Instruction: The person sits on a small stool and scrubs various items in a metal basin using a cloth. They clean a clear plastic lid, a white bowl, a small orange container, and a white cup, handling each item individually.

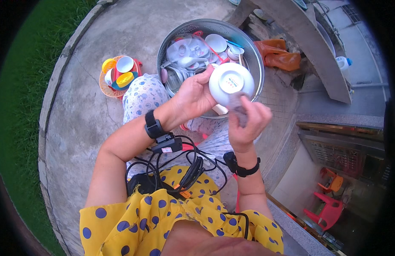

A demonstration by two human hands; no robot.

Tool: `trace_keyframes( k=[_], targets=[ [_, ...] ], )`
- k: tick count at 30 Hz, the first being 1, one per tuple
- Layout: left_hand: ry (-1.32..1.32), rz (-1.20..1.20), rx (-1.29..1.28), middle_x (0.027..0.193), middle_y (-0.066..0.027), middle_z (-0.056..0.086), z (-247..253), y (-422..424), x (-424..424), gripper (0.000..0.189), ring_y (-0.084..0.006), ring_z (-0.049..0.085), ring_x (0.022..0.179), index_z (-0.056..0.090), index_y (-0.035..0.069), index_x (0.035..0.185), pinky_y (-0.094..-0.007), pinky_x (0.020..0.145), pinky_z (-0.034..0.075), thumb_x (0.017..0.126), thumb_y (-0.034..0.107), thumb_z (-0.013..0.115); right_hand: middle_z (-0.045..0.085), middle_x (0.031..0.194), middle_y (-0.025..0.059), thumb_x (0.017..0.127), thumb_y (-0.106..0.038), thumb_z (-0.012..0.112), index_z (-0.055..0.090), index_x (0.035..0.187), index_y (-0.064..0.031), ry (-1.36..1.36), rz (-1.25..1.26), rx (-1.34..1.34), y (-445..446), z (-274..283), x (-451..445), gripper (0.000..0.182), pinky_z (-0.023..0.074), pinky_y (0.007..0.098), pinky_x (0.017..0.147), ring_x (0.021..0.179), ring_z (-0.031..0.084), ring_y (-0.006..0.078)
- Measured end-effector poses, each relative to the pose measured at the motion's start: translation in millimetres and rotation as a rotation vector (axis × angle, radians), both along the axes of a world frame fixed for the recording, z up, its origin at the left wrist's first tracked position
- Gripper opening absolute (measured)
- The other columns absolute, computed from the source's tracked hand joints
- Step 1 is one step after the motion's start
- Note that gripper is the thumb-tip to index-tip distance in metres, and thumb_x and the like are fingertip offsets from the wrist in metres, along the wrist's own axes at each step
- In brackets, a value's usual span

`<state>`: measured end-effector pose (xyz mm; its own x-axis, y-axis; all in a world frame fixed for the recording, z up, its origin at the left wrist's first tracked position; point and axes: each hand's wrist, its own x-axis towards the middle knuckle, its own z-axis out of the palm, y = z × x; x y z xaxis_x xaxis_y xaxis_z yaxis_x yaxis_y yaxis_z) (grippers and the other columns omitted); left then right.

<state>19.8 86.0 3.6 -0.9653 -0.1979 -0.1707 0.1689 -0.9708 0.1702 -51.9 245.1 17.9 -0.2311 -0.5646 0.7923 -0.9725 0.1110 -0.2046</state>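
A white bowl (245, 76), its foot ring facing up and bearing small print, is gripped at its left rim by my left hand (192, 94). My right hand (250, 120) presses a greyish scrubbing pad (238, 104), blurred, against the bowl's lower edge. Both hands are above the near side of a large round metal tub (260, 78). Inside the tub lie a white bowl (216, 43), a white spoon (191, 61), clear plastic pieces (178, 51), a red-handled utensil (213, 49) and several other dishes. The lower layers are hidden.
Left of the tub, an orange plastic basket (103, 88) holds a white cup (124, 64) and yellow pieces (124, 79). Orange-brown boots (280, 56) lie right of the tub, beside a concrete slab (312, 41). Black cables (194, 169) are looped across my lap. Grass (27, 80) borders the concrete.
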Motion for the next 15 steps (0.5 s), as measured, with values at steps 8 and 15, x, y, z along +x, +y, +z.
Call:
trace_keyframes(
  k=[8, 15],
  targets=[
    [-0.089, -0.143, -0.027, 0.109, -0.0131, 0.069, 3.0, 6.6, 9.1, 0.032, -0.0256, 0.067, 0.102, 0.062, 0.000, 0.113, -0.0418, 0.096, 0.050, 0.093, 0.025, 0.055, 0.060, 0.118, 0.0085, 0.101, -0.034, 0.053, 0.051, 0.121, 0.0033, -1.512, 0.148, -0.302, -1.4, 9.3, -18.2, 0.043, 0.0512, 0.0278, 0.087, 0.104, 0.062, 0.0181],
    [-0.176, -0.107, 0.009, 0.103, -0.0096, 0.070, 7.0, 5.0, 11.6, 0.029, -0.0239, 0.068, 0.093, 0.065, 0.005, 0.109, -0.0412, 0.089, 0.053, 0.093, 0.028, 0.054, 0.061, 0.122, 0.0094, 0.101, -0.038, 0.050, 0.046, 0.133, 0.0011, -1.965, 0.498, -0.173, -6.1, 22.3, 3.6, 0.051, 0.0526, 0.0341, 0.087, 0.106, 0.063, 0.0183]
  ],
)
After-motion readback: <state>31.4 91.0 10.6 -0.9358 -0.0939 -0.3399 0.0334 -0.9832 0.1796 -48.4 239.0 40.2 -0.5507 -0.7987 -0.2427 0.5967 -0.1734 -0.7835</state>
